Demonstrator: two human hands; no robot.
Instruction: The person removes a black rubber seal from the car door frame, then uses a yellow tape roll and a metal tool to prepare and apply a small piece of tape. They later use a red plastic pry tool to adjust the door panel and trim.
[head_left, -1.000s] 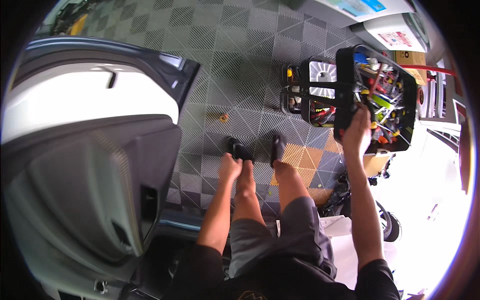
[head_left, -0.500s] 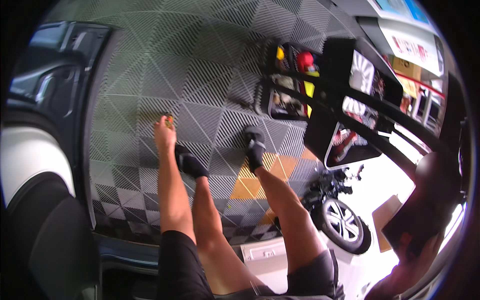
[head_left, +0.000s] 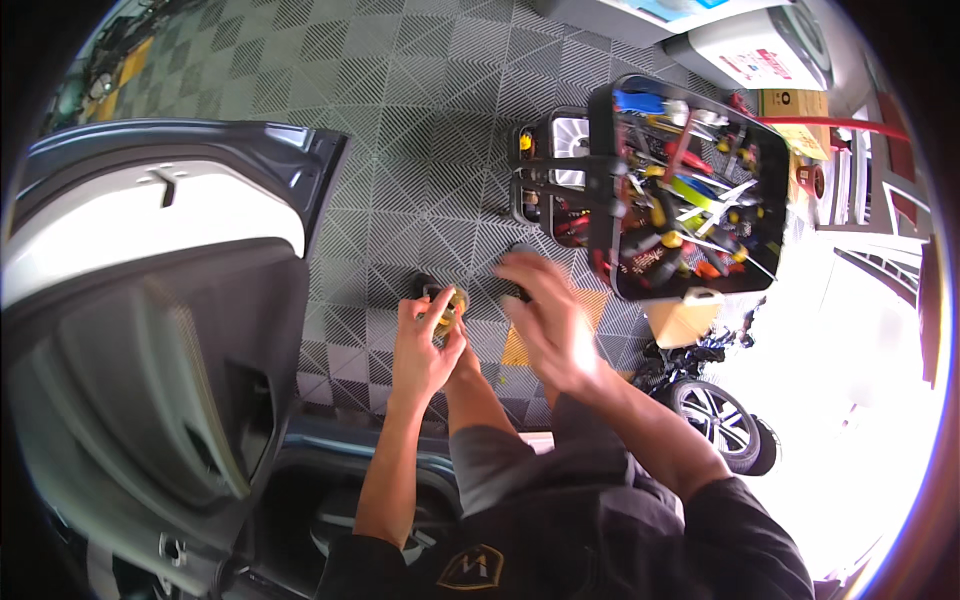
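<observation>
My left hand (head_left: 425, 345) is closed around a small round yellow-brown thing (head_left: 457, 303), held over my feet between thumb and fingers. Its exact kind is too small to make out. To the right, my right hand (head_left: 550, 320) is blurred by motion, its fingers stretched out and apart with nothing seen in them. Beyond that hand stands a black tool bin (head_left: 600, 215), filled with several screwdrivers, pliers and other hand tools (head_left: 690, 190).
An open dark car door (head_left: 230, 330) takes up the left side, over a grey tiled floor (head_left: 430, 130). Smaller trays (head_left: 570, 140) adjoin the tool bin. A wheel (head_left: 715, 420) and a cardboard box (head_left: 685, 318) are at right; a white container (head_left: 755, 60) stands at the back.
My left hand has drawn in closer with the small thing still in it. My right hand has come forward beside it. The view has shifted, showing the bin's tools and more of the door.
</observation>
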